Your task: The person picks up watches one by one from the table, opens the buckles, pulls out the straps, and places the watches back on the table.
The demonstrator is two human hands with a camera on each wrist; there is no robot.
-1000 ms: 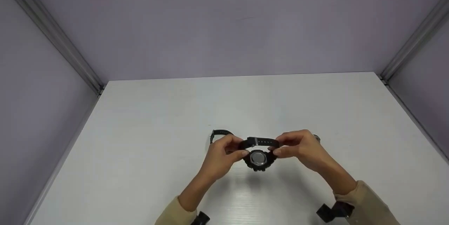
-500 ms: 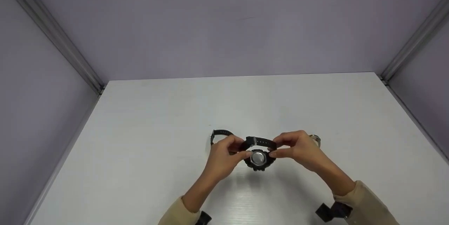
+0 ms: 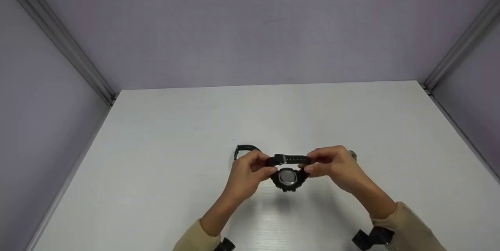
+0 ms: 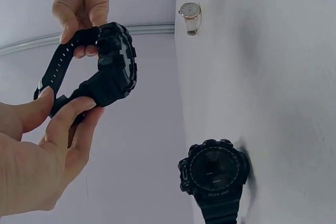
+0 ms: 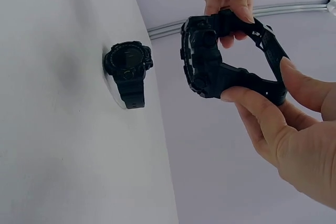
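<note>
While both hands hold it above the table (image 3: 164, 133), the black digital watch (image 3: 288, 172) hangs in the air over the near middle of the table, its round case turned toward the person and its strap looped behind it. The left hand (image 3: 247, 176) pinches the strap on its side between thumb and curled fingers, and the right hand (image 3: 335, 165) pinches the strap on the other side the same way. In the left wrist view the watch (image 4: 107, 69) shows its thick ridged case edge-on, with the holed strap running down to the left fingertips (image 4: 79, 109). The right wrist view shows the strap closed into a loop.

Behind the left hand a second black watch (image 3: 243, 149) lies on the table, seen face-on from the left wrist (image 4: 214, 174). Beyond the right hand, toward the right edge, a small watch with a pale strap (image 4: 190, 16) rests on the table, mostly hidden in the head view. Pale purple walls (image 3: 250, 28) enclose the table on three sides.
</note>
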